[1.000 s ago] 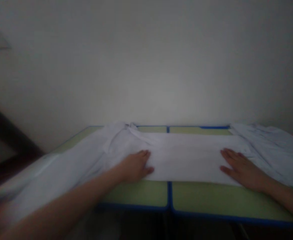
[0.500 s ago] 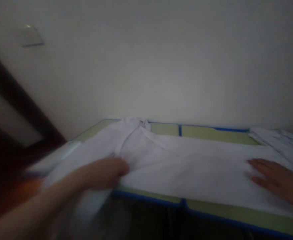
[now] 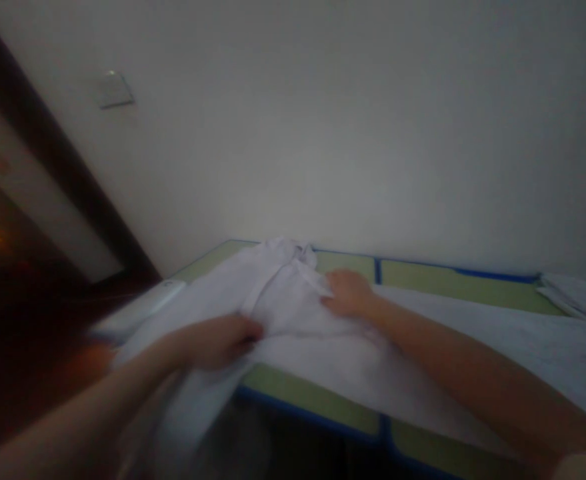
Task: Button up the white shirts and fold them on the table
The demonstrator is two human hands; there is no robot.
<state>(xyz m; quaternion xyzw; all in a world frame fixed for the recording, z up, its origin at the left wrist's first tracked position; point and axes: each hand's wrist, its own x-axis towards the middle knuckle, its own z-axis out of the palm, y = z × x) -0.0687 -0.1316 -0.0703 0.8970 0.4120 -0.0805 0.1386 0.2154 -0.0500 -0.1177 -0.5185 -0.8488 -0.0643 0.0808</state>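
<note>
Cloth (image 3: 317, 353) draped over the counter (image 3: 297, 393), held in two hands.
Left hand (image 3: 225, 340): extended forward, grip closed on cloth near the counter's front edge. Right hand (image 3: 347, 293): angled inward across the cloth, grip pinching a fold farther back.

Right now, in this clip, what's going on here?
A person is handling a white cloth spread across two green tables by a wall. The left hand is closed on the cloth near the front edge, where part of it hangs down. The right hand grips a fold farther back. The cloth is rumpled between the hands and stretches away to the right.
</note>
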